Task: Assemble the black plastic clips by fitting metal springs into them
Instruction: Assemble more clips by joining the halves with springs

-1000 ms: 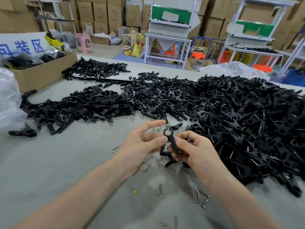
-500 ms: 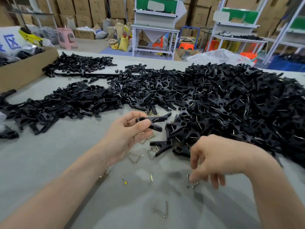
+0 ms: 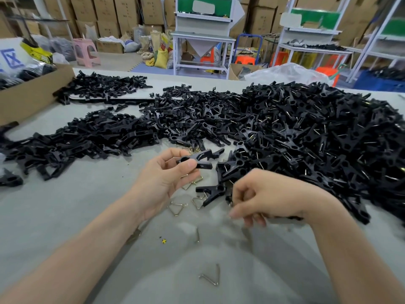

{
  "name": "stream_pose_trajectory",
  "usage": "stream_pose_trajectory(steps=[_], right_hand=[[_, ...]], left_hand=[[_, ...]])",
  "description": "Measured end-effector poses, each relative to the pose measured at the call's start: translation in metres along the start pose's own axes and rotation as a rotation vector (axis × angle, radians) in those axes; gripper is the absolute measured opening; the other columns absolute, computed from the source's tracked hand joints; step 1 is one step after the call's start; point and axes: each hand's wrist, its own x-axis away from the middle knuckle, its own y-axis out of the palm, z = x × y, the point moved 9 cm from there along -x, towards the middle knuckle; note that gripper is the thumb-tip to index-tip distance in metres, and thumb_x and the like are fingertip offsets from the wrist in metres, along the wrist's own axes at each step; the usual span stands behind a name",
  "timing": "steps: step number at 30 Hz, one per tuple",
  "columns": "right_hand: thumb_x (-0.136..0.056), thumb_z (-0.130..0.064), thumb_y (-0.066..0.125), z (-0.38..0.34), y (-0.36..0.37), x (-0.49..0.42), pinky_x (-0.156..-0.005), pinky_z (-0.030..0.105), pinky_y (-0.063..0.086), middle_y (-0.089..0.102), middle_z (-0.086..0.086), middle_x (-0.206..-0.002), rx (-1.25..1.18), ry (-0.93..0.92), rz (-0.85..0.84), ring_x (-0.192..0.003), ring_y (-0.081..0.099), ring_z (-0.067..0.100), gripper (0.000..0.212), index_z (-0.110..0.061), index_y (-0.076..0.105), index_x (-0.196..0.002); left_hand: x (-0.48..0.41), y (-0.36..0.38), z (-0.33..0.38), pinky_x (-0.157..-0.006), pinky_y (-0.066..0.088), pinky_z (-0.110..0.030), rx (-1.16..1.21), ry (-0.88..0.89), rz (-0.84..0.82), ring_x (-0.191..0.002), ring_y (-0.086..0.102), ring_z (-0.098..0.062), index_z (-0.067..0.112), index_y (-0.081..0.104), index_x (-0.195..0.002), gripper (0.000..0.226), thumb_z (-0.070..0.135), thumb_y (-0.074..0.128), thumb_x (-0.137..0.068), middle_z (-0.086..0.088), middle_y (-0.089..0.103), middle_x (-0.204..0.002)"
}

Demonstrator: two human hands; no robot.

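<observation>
Left hand (image 3: 162,178) pinches clip (image 3: 195,160) above table (image 3: 65,205) near edge, tip toward right hand (image 3: 269,196), ready for a spring. Right's fingers curled; we can't tell if holding one. Springs (image 3: 177,208) lie below

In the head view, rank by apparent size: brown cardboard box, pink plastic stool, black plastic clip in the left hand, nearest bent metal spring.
1. Brown cardboard box.
2. Pink plastic stool and black plastic clip look alike; the stool is farther.
3. Bent metal spring.
</observation>
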Motion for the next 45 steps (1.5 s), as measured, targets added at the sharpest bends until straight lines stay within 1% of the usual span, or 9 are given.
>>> stream_pose_trajectory(steps=[5, 10, 13, 17, 19, 22, 27, 34, 45], right_hand=[[-0.082, -0.020, 0.069, -0.006, -0.030, -0.008, -0.036, 0.015, 0.032, 0.068, 0.011, -0.064, -0.477, -0.154, 0.303, -0.041, 0.049, 0.012, 0.016, -0.007, 0.062, -0.074], [-0.082, -0.025, 0.063, -0.011, -0.040, -0.006, -0.036, 0.016, 0.032, 0.070, 0.013, -0.067, -0.656, -0.274, 0.408, -0.039, 0.047, 0.011, 0.020, -0.010, 0.064, -0.070], [-0.082, -0.028, 0.061, -0.013, -0.042, -0.006, -0.036, 0.016, 0.030, 0.065, 0.009, -0.058, -0.638, -0.305, 0.451, -0.037, 0.043, 0.011, 0.023, -0.014, 0.069, -0.066], [-0.088, -0.025, 0.062, -0.011, -0.040, -0.008, -0.038, 0.015, 0.029, 0.052, 0.003, -0.045, -0.557, -0.282, 0.494, -0.037, 0.036, 0.010, 0.027, -0.013, 0.071, -0.065], [-0.088, -0.025, 0.062, -0.013, -0.037, -0.009, -0.038, 0.015, 0.028, 0.047, 0.001, -0.042, -0.530, -0.285, 0.478, -0.036, 0.034, 0.009, 0.029, -0.014, 0.069, -0.062], [-0.090, -0.019, 0.061, -0.016, -0.032, -0.011, -0.038, 0.015, 0.028, 0.045, -0.001, -0.041, -0.511, -0.293, 0.448, -0.036, 0.033, 0.008, 0.032, -0.016, 0.067, -0.059], [-0.091, -0.021, 0.060, -0.018, -0.029, -0.012, -0.043, 0.020, 0.027, 0.042, -0.001, -0.041, -0.467, -0.283, 0.435, -0.040, 0.031, 0.012, 0.042, -0.025, 0.064, -0.050], [-0.089, -0.027, 0.062, -0.013, -0.028, -0.012, -0.043, 0.020, 0.022, 0.035, 0.001, -0.041, -0.461, -0.260, 0.420, -0.040, 0.025, 0.012, 0.034, -0.014, 0.068, -0.058], [-0.091, -0.029, 0.061, -0.011, -0.030, -0.014, -0.043, 0.019, 0.024, 0.035, -0.006, -0.041, -0.329, -0.242, 0.479, -0.040, 0.027, 0.008, 0.040, -0.017, 0.063, -0.053]], left_hand=[[-0.001, -0.005, 0.014, -0.070, 0.057, -0.022, -0.042, 0.115, 0.013, -0.077, 0.071, -0.017, 0.023, 0.073, -0.069, 0.020, 0.012, 0.078, -0.053, -0.001, 0.070, -0.079], [0.002, -0.003, 0.018, -0.081, 0.058, -0.030, -0.180, 0.161, -0.012, -0.082, 0.071, -0.021, 0.021, 0.070, -0.082, 0.033, 0.019, 0.082, -0.052, 0.000, 0.070, -0.089], [0.004, 0.004, 0.018, -0.077, 0.058, -0.027, -0.219, 0.156, -0.051, -0.080, 0.071, -0.020, 0.017, 0.068, -0.087, 0.036, 0.019, 0.081, -0.054, -0.002, 0.071, -0.093], [0.007, 0.013, 0.020, -0.072, 0.056, -0.023, -0.255, 0.160, -0.110, -0.078, 0.070, -0.019, 0.025, 0.071, -0.081, 0.027, 0.013, 0.080, -0.058, 0.000, 0.072, -0.091], [0.008, 0.016, 0.020, -0.073, 0.056, -0.026, -0.303, 0.166, -0.127, -0.077, 0.070, -0.018, 0.029, 0.070, -0.080, 0.030, 0.009, 0.084, -0.063, 0.002, 0.072, -0.091], [0.010, 0.019, 0.019, -0.071, 0.048, -0.032, -0.389, 0.172, -0.142, -0.075, 0.065, -0.019, 0.032, 0.069, -0.081, 0.029, 0.013, 0.084, -0.064, 0.003, 0.072, -0.091], [0.011, 0.022, 0.016, -0.061, 0.049, -0.015, -0.396, 0.162, -0.164, -0.065, 0.066, -0.008, 0.017, 0.064, -0.088, 0.030, 0.013, 0.077, -0.062, 0.005, 0.072, -0.086], [0.012, 0.023, 0.017, -0.061, 0.048, -0.012, -0.438, 0.159, -0.149, -0.063, 0.065, -0.005, 0.013, 0.062, -0.090, 0.028, 0.002, 0.075, -0.067, 0.006, 0.072, -0.079], [0.012, 0.022, 0.016, -0.058, 0.048, -0.012, -0.449, 0.152, -0.130, -0.060, 0.065, -0.004, 0.011, 0.063, -0.087, 0.025, -0.007, 0.072, -0.073, 0.005, 0.072, -0.074]])
